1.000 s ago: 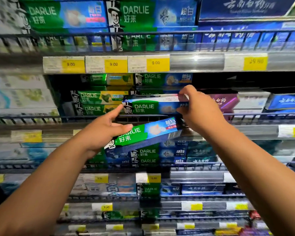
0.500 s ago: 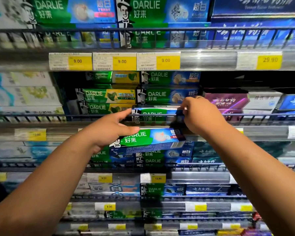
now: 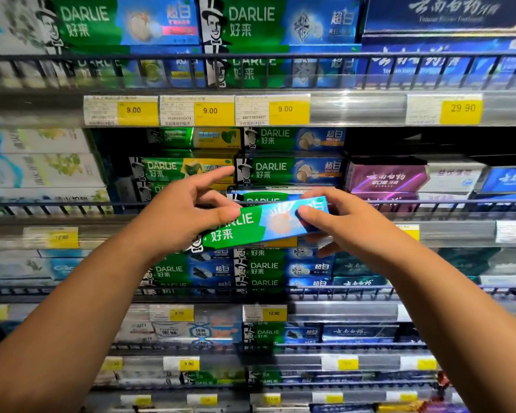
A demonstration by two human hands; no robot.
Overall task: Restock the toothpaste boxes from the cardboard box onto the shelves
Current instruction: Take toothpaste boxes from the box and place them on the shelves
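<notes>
A green and blue Darlie toothpaste box [image 3: 259, 226] is held tilted in front of the middle shelf's wire rail [image 3: 429, 202]. My left hand [image 3: 185, 216] holds its left end, thumb on the front face, forefinger stretched out. My right hand [image 3: 340, 222] pinches its right end with thumb and fingers. Just behind it lies another Darlie box [image 3: 262, 195] flat on the shelf, under a stack of matching Darlie boxes [image 3: 289, 169]. The cardboard box is out of view.
Green and yellow Darlie boxes [image 3: 179, 169] stand left of the stack, purple and blue boxes [image 3: 388, 177] right of it. A dark gap [image 3: 429, 141] opens above those. Price tags [image 3: 197, 110] line the shelf edges. More stocked shelves run above and below.
My right hand let go of the box now lying on the shelf and came down onto the right end of the box in my left hand. That box has risen toward the rail.
</notes>
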